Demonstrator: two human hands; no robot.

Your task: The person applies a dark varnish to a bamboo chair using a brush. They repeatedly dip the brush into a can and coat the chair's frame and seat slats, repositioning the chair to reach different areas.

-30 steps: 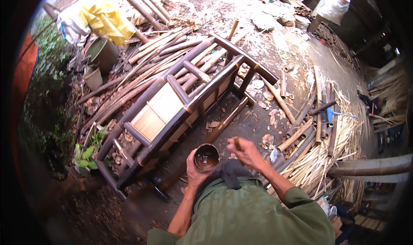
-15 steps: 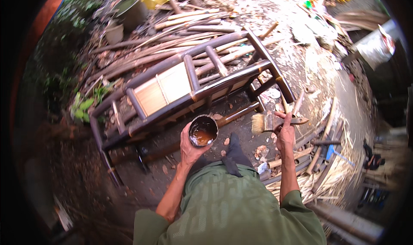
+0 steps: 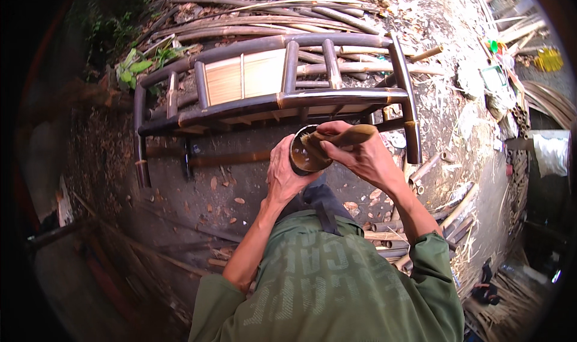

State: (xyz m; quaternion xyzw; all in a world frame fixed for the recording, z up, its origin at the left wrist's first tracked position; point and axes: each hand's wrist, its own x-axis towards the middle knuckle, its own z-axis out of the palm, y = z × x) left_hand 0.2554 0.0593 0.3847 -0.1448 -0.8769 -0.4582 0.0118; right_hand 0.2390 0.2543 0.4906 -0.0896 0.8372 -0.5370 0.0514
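My left hand is wrapped round a dark, round cup with brownish liquid inside. In my right hand is a paintbrush, gripped by its wooden handle, its pale bristles dipping into the mouth of the cup. How deep the bristle tips reach is hard to see. Just beyond both hands stands a dark, glossy bamboo bench frame. A pale woven panel fills part of it, and its outer sections are open between the poles.
Loose bamboo poles lie in a heap behind the bench. Cut bamboo pieces and shavings cover the ground at my right. A green plant grows at the far left, and a yellow item sits at the far right.
My right hand has brought the paintbrush leftward from out at the side to the cup. My left hand still holds the cup. The whole view has turned, so the bench appears more level.
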